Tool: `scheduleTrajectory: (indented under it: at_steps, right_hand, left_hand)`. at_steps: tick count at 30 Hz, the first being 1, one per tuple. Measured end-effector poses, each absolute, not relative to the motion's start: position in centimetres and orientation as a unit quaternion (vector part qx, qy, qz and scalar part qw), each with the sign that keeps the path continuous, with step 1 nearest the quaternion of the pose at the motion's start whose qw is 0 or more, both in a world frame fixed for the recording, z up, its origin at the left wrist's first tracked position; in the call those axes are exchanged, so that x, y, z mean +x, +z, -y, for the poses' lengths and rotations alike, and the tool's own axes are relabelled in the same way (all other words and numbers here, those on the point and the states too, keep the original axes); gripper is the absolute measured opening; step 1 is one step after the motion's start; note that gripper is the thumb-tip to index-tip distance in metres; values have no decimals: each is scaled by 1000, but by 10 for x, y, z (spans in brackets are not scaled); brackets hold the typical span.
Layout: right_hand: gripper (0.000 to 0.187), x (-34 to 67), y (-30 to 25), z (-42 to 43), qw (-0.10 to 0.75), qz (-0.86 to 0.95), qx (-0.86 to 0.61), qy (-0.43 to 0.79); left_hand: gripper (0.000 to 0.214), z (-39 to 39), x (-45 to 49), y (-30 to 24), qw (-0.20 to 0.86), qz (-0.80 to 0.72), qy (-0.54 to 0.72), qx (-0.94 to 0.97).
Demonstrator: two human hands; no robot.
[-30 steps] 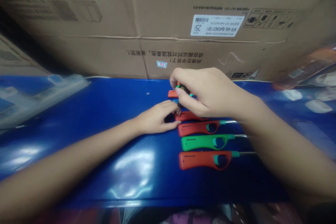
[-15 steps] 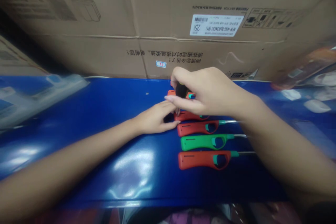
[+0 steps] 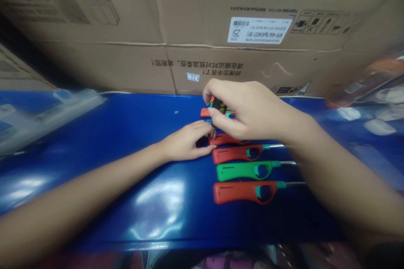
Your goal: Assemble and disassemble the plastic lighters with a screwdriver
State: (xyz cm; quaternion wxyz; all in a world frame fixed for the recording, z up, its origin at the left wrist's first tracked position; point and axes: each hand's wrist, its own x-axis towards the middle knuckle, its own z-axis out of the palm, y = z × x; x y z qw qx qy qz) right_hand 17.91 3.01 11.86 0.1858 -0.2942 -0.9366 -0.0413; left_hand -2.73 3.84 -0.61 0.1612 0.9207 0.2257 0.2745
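Note:
Several long-nosed utility lighters lie in a row on a blue table (image 3: pixel 126 193): a red one (image 3: pixel 240 191) nearest me, a green one (image 3: pixel 243 170), another red one (image 3: pixel 235 154), and more behind, partly hidden. My right hand (image 3: pixel 249 109) hovers over the far end of the row, its fingers closed round a small black tool (image 3: pixel 218 107) whose tip points down at a red lighter (image 3: pixel 224 139). My left hand (image 3: pixel 186 143) rests on the table, its thumb and fingers pinching the butt end of that same red lighter.
A large cardboard box (image 3: pixel 202 29) with a white label stands along the table's far edge. Clear plastic packs (image 3: pixel 47 109) lie at the left. Blurred packaged goods (image 3: pixel 372 88) sit at the right.
My right hand has turned the black tool slightly and shifted a little; my left hand and the lighters stay in place.

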Motion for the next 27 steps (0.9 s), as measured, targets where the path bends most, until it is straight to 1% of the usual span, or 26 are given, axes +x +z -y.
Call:
scheduleTrajectory:
  at_steps: [6,9,14,17,21,27]
  right_hand:
    - [28,179,119,-31,181,934,-303,-50]
    - [23,179,119,-30,182,937,-297,-44]
    - [27,180,120,-30,172,934,-308,-50]
    - [26,180,120,-30,174,935,-305,-50]
    - [28,180,119,-30,170,935,-307,-41]
    - [26,179,120,-29,169,938,-299,-33]
  left_hand:
    - [14,-39,-27,-6,174,-223,279,918]
    - [15,-39,-27,-6,175,-227,281,916]
    - [15,-38,-27,-5,176,-225,283,916]
    - [14,-38,-26,-4,167,-221,282,919]
    - [17,-39,-27,-5,163,-220,283,919]
    - [20,-39,-27,-7,163,-230,282,917]
